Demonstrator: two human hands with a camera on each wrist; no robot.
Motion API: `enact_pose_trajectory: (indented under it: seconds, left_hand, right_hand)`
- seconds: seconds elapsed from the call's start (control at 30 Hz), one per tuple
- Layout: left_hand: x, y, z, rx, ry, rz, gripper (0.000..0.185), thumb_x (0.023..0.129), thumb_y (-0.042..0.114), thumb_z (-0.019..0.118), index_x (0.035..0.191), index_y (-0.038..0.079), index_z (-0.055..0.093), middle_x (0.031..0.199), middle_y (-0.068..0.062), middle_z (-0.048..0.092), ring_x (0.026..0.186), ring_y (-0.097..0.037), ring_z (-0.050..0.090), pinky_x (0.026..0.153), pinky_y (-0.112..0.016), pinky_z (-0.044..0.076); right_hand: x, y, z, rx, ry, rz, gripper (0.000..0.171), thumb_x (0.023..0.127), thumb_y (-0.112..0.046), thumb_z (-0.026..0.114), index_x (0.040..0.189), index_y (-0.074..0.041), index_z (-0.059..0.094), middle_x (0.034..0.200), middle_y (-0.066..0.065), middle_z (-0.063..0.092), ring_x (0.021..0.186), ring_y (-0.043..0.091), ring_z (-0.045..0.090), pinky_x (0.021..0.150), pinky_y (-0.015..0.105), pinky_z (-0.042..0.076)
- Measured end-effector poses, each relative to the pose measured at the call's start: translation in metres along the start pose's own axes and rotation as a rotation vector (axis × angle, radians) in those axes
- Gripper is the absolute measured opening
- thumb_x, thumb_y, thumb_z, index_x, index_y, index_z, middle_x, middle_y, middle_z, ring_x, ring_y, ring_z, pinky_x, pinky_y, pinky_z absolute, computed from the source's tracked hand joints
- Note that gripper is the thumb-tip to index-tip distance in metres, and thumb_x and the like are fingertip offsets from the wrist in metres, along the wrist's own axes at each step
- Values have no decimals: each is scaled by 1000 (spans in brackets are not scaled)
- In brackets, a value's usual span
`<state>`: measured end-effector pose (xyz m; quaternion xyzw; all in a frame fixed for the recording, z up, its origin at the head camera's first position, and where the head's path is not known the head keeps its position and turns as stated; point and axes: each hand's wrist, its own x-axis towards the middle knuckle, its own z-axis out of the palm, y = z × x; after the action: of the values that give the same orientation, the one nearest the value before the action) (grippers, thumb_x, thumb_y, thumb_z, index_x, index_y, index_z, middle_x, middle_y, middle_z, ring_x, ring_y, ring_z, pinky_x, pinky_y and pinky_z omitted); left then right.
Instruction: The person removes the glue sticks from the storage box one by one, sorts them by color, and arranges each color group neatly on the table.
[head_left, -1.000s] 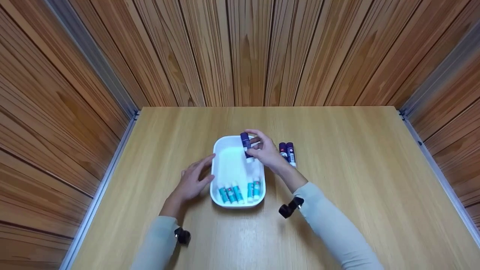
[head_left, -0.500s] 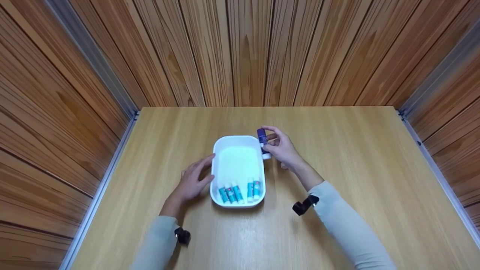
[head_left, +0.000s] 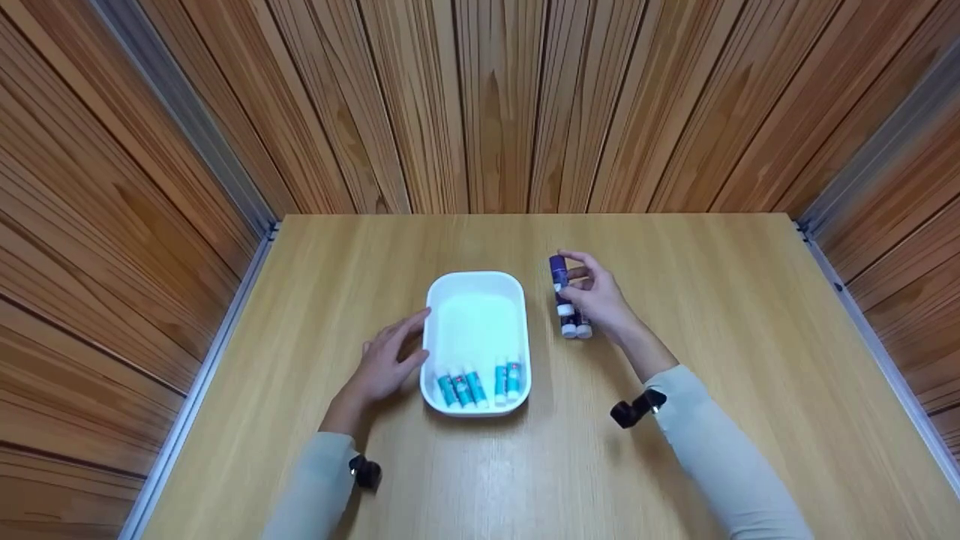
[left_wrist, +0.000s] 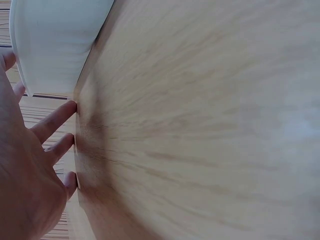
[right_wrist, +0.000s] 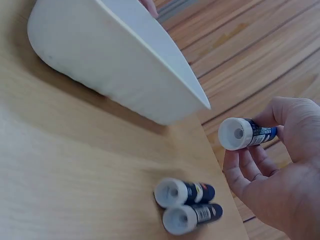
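The wooden table [head_left: 712, 315] carries a white tray [head_left: 450, 289]; the left hand [head_left: 382, 364] lies flat with straight fingers at its left wall. Right of the tray, the right hand [head_left: 600, 300] grips a purple glue stick [head_left: 559, 283] above two purple sticks [right_wrist: 187, 206] lying on the table. Five teal sticks [head_left: 480, 384] lie inside the tray.
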<state>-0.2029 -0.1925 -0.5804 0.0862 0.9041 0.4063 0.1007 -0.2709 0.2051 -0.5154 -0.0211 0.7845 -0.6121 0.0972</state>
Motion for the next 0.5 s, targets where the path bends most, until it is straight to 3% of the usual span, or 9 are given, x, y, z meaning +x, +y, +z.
enact_pose_trajectory:
  seconds: [0.5]
  left_hand:
    - [1,0,0,0,-1,6,75,109,47,68,174,55,30,183,8,42,174,-34,28,135,-72,13]
  right_hand:
    - [-4,11,-35,1,60,22,73,106,0,62,173,-18,41,142,16,52,110,16,58,87,23,53]
